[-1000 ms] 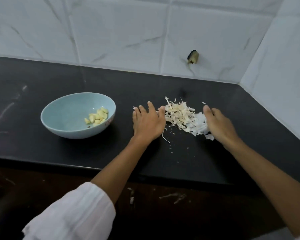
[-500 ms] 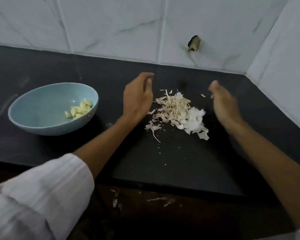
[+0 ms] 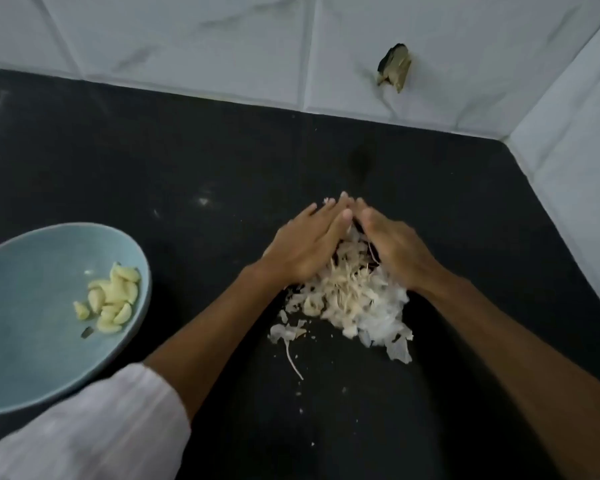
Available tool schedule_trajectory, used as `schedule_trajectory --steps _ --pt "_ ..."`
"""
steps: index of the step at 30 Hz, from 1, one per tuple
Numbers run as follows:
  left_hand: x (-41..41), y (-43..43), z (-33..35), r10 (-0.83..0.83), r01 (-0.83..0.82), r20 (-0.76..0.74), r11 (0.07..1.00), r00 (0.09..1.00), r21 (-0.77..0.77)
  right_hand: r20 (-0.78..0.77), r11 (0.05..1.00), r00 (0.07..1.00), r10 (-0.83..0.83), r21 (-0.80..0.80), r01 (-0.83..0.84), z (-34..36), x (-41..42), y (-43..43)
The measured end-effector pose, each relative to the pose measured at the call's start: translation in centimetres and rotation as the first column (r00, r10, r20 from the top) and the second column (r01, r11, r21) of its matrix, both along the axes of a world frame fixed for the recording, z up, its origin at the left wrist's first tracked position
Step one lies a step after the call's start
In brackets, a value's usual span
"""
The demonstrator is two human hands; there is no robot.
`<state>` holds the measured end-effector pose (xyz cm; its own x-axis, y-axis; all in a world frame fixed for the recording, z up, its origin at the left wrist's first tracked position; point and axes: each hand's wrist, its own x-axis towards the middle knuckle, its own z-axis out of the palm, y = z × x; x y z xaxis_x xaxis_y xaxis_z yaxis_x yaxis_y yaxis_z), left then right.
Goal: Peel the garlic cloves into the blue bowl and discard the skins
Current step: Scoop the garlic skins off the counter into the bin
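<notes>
Peeled cloves (image 3: 111,299) lie in the blue bowl (image 3: 25,358) at the counter's (image 3: 153,161) left edge. Left grip (image 3: 307,249) and right grip (image 3: 397,252), both released, cup the skins (image 3: 350,303). Discarding remains.

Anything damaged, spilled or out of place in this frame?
Yes. A broken hole holding something dark mars the wall tile behind the black counter. Skin crumbs lie scattered on it, nearer the person than the skin pile, and a dark fleck sits in the blue bowl beside the cloves.
</notes>
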<state>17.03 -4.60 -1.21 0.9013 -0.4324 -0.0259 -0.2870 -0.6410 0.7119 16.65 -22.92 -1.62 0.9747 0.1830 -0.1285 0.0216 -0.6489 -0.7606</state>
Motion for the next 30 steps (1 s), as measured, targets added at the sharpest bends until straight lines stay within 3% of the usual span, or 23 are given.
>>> schedule_trajectory --steps 5,10,13,15,19,21,25,27,30 --pt "-3.7 2.2 -1.4 0.105 -0.096 0.008 0.938 0.994 -0.333 -0.17 0.958 0.943 0.285 0.074 -0.276 1.1 -3.3 -0.8" --pt "-3.8 3.3 -1.3 0.399 -0.331 0.01 0.775 0.917 -0.539 -0.088 0.978 0.977 0.194 0.098 -0.186 4.3 1.7 -0.7" --pt "-3.1 3.3 -1.2 0.466 -0.389 -0.009 0.729 0.885 -0.563 -0.162 0.939 0.932 0.325 -0.059 -0.338 3.8 4.0 1.0" --pt "-2.9 3.3 -1.4 0.467 -0.378 0.026 0.746 0.884 -0.549 -0.162 0.867 0.878 0.451 -0.153 -0.474 2.6 2.8 1.2" --pt "-3.0 3.1 -1.5 0.456 -0.369 0.046 0.772 0.889 -0.518 -0.178 0.771 0.788 0.589 -0.17 -0.614 1.8 -1.7 -0.2" --pt "-3.2 3.1 -1.1 0.422 -0.353 0.043 0.806 0.905 -0.474 -0.156 0.836 0.834 0.529 -0.07 -0.544 2.9 -2.6 -0.5" --pt "-3.9 3.0 -1.0 0.161 -0.141 0.072 0.963 0.984 -0.231 0.003 0.983 0.986 0.166 0.085 -0.166 3.8 -4.0 -3.5" --pt "-4.0 2.9 -1.1 -0.028 0.034 0.091 0.997 0.995 -0.068 -0.029 0.996 0.996 0.084 -0.002 -0.084 3.5 -6.3 -5.7" --pt "-4.1 2.7 -1.1 -0.117 0.117 0.088 0.993 0.989 0.002 -0.151 0.956 0.973 0.176 -0.208 -0.205 3.2 -9.7 -6.7"
